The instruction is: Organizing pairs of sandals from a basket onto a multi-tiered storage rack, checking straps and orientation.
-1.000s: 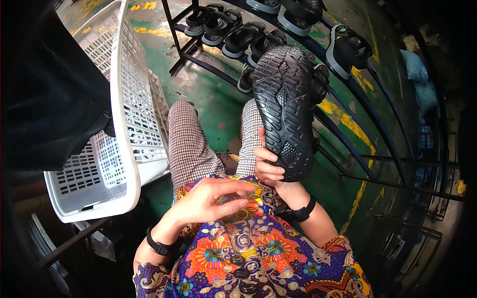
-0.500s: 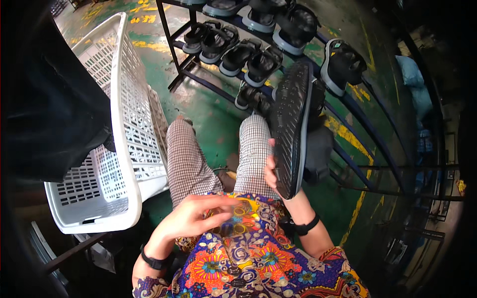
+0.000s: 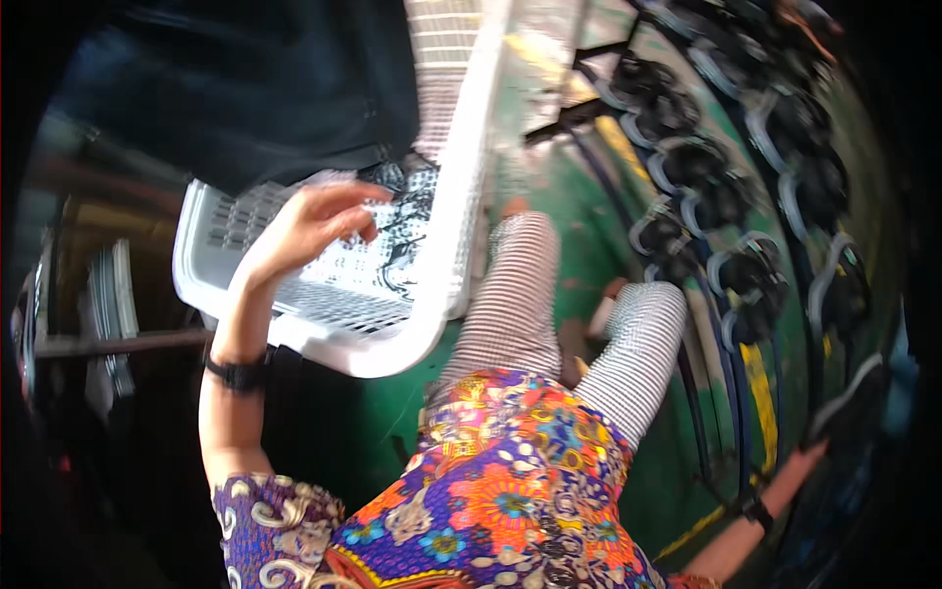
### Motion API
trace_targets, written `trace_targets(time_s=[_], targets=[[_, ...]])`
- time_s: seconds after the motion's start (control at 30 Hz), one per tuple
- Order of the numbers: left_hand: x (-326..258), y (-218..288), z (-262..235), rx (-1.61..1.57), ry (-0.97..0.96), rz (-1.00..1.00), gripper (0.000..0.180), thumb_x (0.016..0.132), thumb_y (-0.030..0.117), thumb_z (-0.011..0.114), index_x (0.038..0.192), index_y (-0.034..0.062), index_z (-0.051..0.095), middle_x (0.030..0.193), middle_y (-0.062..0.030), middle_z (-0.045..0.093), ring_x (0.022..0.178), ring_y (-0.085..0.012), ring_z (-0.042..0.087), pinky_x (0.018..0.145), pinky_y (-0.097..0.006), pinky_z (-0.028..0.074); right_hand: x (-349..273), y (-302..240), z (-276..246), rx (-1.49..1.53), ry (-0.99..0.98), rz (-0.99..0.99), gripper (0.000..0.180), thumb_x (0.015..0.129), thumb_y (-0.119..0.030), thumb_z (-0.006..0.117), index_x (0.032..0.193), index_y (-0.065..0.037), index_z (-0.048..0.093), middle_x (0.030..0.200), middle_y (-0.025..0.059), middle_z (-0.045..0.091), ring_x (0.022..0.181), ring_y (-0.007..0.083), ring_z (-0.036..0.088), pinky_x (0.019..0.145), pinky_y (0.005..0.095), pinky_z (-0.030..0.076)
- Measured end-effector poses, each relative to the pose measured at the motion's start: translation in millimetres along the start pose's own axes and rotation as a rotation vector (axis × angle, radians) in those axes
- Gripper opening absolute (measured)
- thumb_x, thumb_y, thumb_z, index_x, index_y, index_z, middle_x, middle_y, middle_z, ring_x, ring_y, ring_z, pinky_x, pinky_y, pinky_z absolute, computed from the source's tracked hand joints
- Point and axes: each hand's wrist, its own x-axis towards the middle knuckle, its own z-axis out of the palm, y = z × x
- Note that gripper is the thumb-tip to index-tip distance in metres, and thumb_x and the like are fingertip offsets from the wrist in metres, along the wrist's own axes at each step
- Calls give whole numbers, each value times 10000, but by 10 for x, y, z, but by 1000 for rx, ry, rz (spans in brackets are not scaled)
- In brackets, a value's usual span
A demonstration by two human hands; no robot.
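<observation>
My left hand (image 3: 319, 221) reaches over the white plastic basket (image 3: 378, 355), its fingers apart and slightly bent, with nothing seen in them. Thin black strips or cords (image 3: 397, 270), too blurred to name, lie in the basket beyond the fingers. Far out to the right, my right hand (image 3: 808, 459) is at the lower end of a black shoe (image 3: 849, 398) with a grey sole edge. The fingers look closed on that shoe, though the dark rim of the picture hides part of them.
Black shoes (image 3: 756, 285) with grey soles sit in rows on a dark metal rack (image 3: 697, 388) at right. Dark cloth (image 3: 265, 88) hangs over the basket's far left side. Below lies a green floor (image 3: 579, 255) with yellow markings.
My view has swung left. My left hand has gone from in front of my body to over the basket. My right hand has moved away to the right with the shoe.
</observation>
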Motion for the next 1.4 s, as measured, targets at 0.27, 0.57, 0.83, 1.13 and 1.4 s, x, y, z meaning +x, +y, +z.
trace_targets(time_s=[0.27,0.57,0.83,1.13,1.4], targets=[[593,-1812,-992,688,36,-600,317,816,129,506,1082,114,677,872,-136,694,860,-217,680,725,-344,530,998,-501,369,502,103,72,344,871,-304,567,1158,-116,597,1149,105,588,984,223,571,769,398,458],[2045,-3097,287,758,44,-728,529,833,383,601,1276,101,528,1292,-142,542,1148,-335,556,883,-446,501,474,-2691,539,948,177,-201,391,828,-234,622,1190,-91,602,1222,113,577,1072,269,546,832,456,420],[2066,-3583,485,811,411,-978,951,769,500,672,1475,94,182,1389,-225,396,1085,-443,562,831,-434,535,864,570,2187,1310,115,-78,518,789,-230,680,1283,-114,572,1338,101,517,1253,296,433,930,518,336],[1299,-2832,-1061,-540,495,-587,327,804,114,509,1026,-123,547,881,-230,634,693,-316,663,607,-379,599,554,-1882,630,2476,-11,414,496,829,-242,645,1291,-90,550,1345,115,496,1245,265,442,941,436,374],[217,-1388,-1384,-701,340,-286,194,810,130,520,957,9,557,924,-93,588,841,-230,630,730,-394,563,790,-352,883,3616,-151,1421,435,895,-238,576,1290,-62,529,1319,139,498,1190,231,489,929,350,439]])
